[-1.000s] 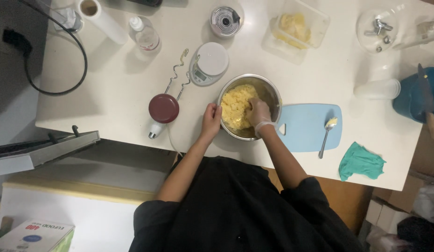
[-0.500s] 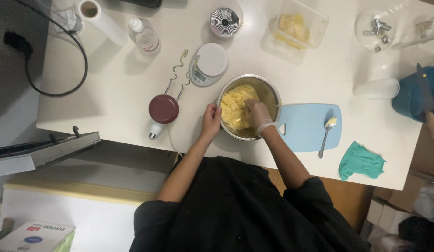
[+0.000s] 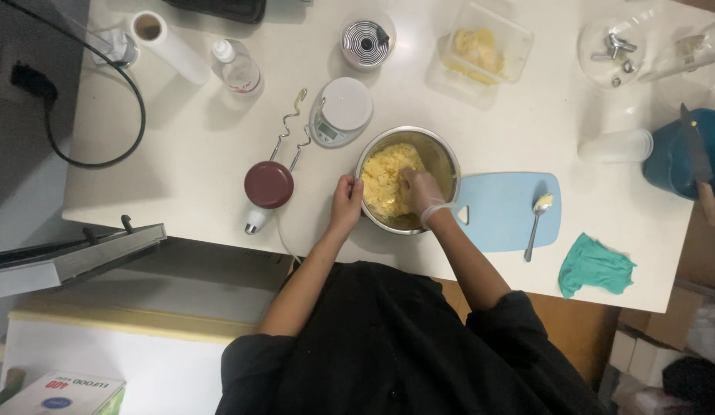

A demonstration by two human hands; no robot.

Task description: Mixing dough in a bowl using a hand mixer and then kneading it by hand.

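A steel mixing bowl (image 3: 443, 157) sits near the table's front edge, filled with crumbly yellow dough (image 3: 384, 180). My left hand (image 3: 346, 201) grips the bowl's left rim. Inside the bowl, my right hand (image 3: 421, 188), in a thin clear glove, presses its fingers into the dough. Part of the dough is hidden under that hand.
A light blue cutting board (image 3: 507, 211) with a spoon (image 3: 536, 219) lies right of the bowl, a teal cloth (image 3: 596, 267) beyond it. Left are a hand mixer (image 3: 269, 184) and kitchen scale (image 3: 340, 111). At the back stand a clear container (image 3: 480, 50), bottle (image 3: 236, 68) and paper roll (image 3: 169, 44).
My right hand has shifted slightly within the bowl, working the dough. The left hand stays on the rim.
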